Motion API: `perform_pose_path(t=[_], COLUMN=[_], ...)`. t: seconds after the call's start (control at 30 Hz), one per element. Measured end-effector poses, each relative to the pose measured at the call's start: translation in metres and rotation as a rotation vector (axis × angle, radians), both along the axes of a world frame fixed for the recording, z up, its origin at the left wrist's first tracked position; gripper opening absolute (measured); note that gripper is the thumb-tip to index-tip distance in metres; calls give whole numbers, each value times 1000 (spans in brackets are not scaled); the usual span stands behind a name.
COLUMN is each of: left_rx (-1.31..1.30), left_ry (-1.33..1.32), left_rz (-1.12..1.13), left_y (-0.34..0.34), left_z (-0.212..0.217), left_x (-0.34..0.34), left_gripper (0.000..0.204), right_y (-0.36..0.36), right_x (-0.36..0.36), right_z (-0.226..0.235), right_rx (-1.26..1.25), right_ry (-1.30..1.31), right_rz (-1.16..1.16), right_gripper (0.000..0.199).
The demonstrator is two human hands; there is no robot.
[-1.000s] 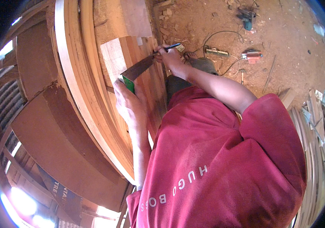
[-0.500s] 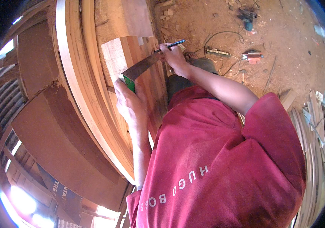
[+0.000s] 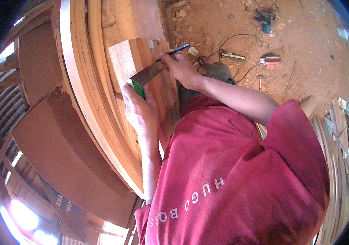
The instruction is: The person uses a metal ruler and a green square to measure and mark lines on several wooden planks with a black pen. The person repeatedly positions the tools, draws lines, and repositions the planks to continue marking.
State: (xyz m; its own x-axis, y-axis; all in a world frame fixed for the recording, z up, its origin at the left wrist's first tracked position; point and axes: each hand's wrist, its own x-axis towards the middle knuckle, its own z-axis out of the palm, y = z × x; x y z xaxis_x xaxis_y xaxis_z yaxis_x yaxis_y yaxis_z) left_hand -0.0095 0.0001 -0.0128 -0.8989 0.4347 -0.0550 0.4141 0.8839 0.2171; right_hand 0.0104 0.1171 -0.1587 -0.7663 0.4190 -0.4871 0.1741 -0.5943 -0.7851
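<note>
Several wooden boards point(image 3: 141, 47) lie side by side on the bench under my hands. A try square with a green handle and a dark metal blade point(image 3: 146, 73) rests across them. My left hand point(image 3: 139, 104) grips its green handle point(image 3: 138, 89) against the boards' side. In my right hand point(image 3: 181, 69) is a slim dark blue pen point(image 3: 180, 48), its lower end at the blade's far edge, partway along it. The fingers hide part of the blade's right end, and the exact tip of the pen is too small to make out.
Long planks point(image 3: 94, 81) run along the bench's left side, with a brown panel point(image 3: 66, 151) beyond them. On the dusty floor lie a corded power tool point(image 3: 270, 61), a green tool point(image 3: 266, 27), a hammer point(image 3: 260, 83) and loose cable. Timber strips point(image 3: 335, 163) are stacked at right.
My right hand has slid left along the blade with the pen, toward the green handle. My left hand and the try square stay where they were.
</note>
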Motion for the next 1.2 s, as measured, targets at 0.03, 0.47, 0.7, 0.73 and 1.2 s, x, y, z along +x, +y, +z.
perform_pose_path(t=[0.03,0.47,0.7,0.73,1.2], left_rx=[2,41,-36,-28,-24], left_ry=[2,-9,60,65,49], left_rz=[1,-3,-32,-43,-54], left_y=[0,6,0,-2,28], left_z=[0,6,-1,-2,5], left_x=[0,3,1,1,-25], left_gripper=[42,39,40,40,40], right_y=[0,23,62,67,79], right_x=[0,10,8,11,13], right_z=[11,119,102,104,92], right_rx=[25,-363,-234,-207,-148], right_ry=[-12,344,221,220,206], right_rz=[15,124,-160,-184,-317], right_gripper=[26,29,31,30,30])
